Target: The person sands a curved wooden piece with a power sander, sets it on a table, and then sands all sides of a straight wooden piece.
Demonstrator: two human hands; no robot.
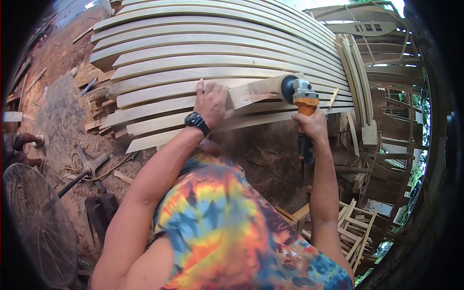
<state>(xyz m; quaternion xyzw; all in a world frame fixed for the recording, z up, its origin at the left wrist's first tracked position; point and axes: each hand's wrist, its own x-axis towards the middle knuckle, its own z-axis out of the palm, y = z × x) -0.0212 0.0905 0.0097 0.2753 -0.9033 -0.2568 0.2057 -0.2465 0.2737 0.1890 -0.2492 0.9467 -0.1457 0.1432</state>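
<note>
My right hand (313, 123) is wrapped round the orange and black body of an angle grinder (305, 95). The grinder's dark round disc (288, 89) meets the right end of a short, wide wooden board (256, 93), whose face shows a reddish-brown patch. At the board's left end, my left hand (211, 102) grips it, fingers bent over the wood and thumb on the near side. A black watch is on my left wrist. The board lies across a stack of long pale planks (212, 60) laid side by side.
More planks stand upright at the right (360, 82). A large fan (41, 227) is at the lower left, near another person's legs (29, 145). Wood scraps (357, 229) are piled at the lower right. A dark cord (270, 171) hangs below the stack.
</note>
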